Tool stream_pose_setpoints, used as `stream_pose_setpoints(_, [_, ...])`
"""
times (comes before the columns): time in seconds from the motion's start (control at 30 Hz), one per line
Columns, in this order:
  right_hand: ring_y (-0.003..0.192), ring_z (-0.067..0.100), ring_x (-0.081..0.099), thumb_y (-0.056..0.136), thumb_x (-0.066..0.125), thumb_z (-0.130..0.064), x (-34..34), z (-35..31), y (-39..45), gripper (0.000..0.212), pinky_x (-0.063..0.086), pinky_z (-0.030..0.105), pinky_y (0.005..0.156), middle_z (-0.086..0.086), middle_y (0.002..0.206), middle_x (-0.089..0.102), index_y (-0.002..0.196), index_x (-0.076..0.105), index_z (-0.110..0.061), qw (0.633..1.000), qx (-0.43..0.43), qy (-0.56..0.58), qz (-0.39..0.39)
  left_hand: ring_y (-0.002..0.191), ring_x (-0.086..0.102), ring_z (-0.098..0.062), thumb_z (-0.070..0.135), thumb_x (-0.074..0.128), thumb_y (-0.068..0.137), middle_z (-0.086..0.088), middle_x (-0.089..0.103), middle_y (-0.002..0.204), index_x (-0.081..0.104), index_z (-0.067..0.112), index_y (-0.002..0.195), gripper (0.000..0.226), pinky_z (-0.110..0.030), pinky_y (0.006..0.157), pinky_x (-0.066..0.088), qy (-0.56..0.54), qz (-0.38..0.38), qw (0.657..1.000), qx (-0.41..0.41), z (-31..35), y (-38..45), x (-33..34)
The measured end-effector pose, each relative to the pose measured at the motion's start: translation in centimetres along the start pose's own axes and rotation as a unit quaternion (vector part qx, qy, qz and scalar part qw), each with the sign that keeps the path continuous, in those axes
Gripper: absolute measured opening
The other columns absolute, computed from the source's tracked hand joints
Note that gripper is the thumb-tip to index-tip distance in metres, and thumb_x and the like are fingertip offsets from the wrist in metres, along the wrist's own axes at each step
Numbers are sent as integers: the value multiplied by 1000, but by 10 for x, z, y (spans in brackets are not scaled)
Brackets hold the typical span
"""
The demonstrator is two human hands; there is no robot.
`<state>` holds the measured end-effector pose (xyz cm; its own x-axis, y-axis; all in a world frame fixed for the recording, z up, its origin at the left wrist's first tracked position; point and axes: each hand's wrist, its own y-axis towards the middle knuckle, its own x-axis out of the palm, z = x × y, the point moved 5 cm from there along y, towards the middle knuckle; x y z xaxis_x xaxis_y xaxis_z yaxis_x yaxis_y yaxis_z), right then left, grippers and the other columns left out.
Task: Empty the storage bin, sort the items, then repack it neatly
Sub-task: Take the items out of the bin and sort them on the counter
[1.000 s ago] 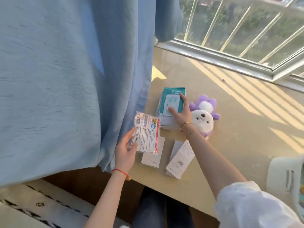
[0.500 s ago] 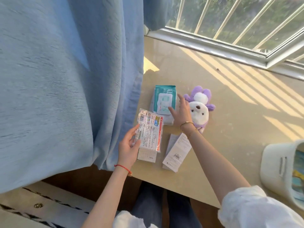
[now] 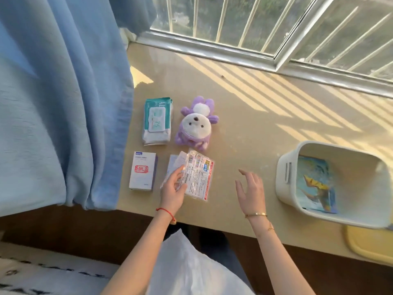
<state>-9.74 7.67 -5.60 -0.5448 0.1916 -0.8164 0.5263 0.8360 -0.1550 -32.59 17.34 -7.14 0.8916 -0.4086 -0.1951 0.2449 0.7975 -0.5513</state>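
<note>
A person sits at a tan sill [image 3: 244,128] beneath a barred window, seen from above. The left hand [image 3: 173,189] lies on the sill at about 6 o'clock, its fingers pinching the left edge of a clear printed packet [image 3: 198,174] that lies over a white leaflet [image 3: 173,167]. The right hand [image 3: 251,188] hovers just to the right at 5 o'clock, fingers spread and relaxed, holding nothing. The white storage bin [image 3: 285,177] stands at 3 o'clock, near the right hand but apart from it (a blue and yellow picture card [image 3: 316,184] lies inside). At 12 o'clock from the left hand are a purple plush toy [image 3: 196,124] and a teal wipes pack [image 3: 157,121], side by side. A white box [image 3: 143,171] lies at 9 o'clock, beside a blue curtain [image 3: 59,92].
</note>
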Motion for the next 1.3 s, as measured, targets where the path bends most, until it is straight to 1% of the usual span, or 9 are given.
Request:
stream_pose_setpoints(0.13, [114, 21, 50, 91, 59, -15, -11, 48, -28, 34, 35, 25, 98, 4, 118, 60, 125, 57, -10, 999, 30, -3, -24, 120, 51, -9, -5, 55, 88, -1, 55, 130, 45, 21, 138, 57, -8, 80, 46, 6, 5, 1000, -27, -26, -5, 49])
stream_pose_setpoints(0.3, [114, 18, 48, 92, 59, -16, -10, 84, -41, 34, 35, 24, 99, 3, 118, 60, 125, 56, -12, 998, 16, -7, -53, 121, 48, -5, -7, 54, 87, 2, 53, 133, 43, 19, 139, 59, -11, 90, 41, 35, 9, 998, -45, -51, 4, 93])
stream_pose_setpoints(0.47, [116, 19, 48, 93, 57, -18, -3, 104, -41, 34, 38, 29, 102, 3, 119, 59, 126, 55, -14, 998, 20, -9, -59, 119, 49, -6, -9, 54, 87, -1, 54, 131, 44, 19, 138, 59, -5, 80, 44, 61, 15, 996, -63, -68, 17, 116])
stream_pose_setpoints(0.57, [117, 20, 48, 93, 57, -18, 0, 108, -40, 34, 35, 27, 102, 3, 120, 59, 126, 54, -14, 998, 26, -6, -53, 123, 51, -13, -1, 57, 88, -4, 53, 135, 39, 17, 141, 58, -18, 93, 42, 99, 10, 992, -77, -72, 19, 119])
stream_pose_setpoints(0.73, [113, 21, 50, 92, 58, -17, -12, 100, -46, 33, 38, 28, 99, 5, 117, 61, 125, 56, -12, 999, 16, -6, -30, 130, 45, -23, 14, 56, 93, -6, 47, 142, 32, 16, 146, 58, -36, 104, 38, 226, -7, 972, -68, -58, 8, 106])
stream_pose_setpoints(0.9, [112, 20, 50, 92, 58, -17, -48, 97, -60, 34, 32, 21, 98, 4, 117, 60, 125, 56, -11, 999, 28, -4, 17, 121, 52, -17, 19, 57, 93, -2, 56, 133, 45, 18, 138, 47, -27, 96, 39, 263, -29, 964, 14, -19, -18, 91])
stream_pose_setpoints(1.1, [112, 21, 51, 91, 61, -16, -107, 121, -73, 33, 33, 21, 97, 5, 116, 61, 123, 58, -11, 995, 69, 18, 69, 103, 53, -3, 19, 56, 93, 3, 60, 123, 53, 23, 129, 37, -18, 84, 40, 315, -40, 938, 143, 34, -52, 96])
stream_pose_setpoints(1.23, [115, 23, 50, 90, 60, -16, -147, 165, -69, 35, 38, 31, 100, 6, 119, 59, 125, 57, -11, 990, 102, 18, 91, 104, 57, -7, 19, 56, 92, 4, 60, 120, 55, 24, 127, 35, -19, 84, 43, 346, -44, 912, 217, 64, -65, 127])
stream_pose_setpoints(1.3, [113, 23, 49, 90, 60, -17, -167, 193, -63, 35, 41, 34, 97, 7, 119, 58, 125, 56, -10, 988, 120, 13, 93, 103, 59, -13, 17, 57, 91, 3, 61, 115, 57, 24, 123, 33, -26, 86, 48, 349, -36, 905, 241, 78, -71, 152])
